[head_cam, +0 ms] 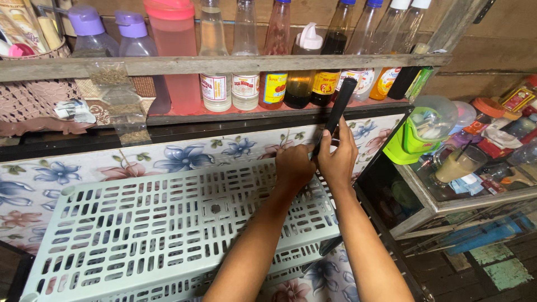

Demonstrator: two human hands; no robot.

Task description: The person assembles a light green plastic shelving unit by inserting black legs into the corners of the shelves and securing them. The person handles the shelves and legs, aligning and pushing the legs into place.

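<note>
My right hand (338, 155) grips a slim black tool with a thick black handle (339, 107), which points up and to the right toward the shelf. My left hand (293, 166) is closed at the far right corner of a pale green slotted plastic panel (168, 223), right beside the tool's lower end. The two hands touch each other. The tool's tip is hidden between the hands. A second slotted panel lies under the first one.
A wooden shelf rail (224, 64) holds a row of sauce and syrup bottles (273, 84) just behind the hands. A floral patterned cloth (184, 156) covers the surface. At right, a glass case (475, 201) holds a green jar (417, 137), cups and packets.
</note>
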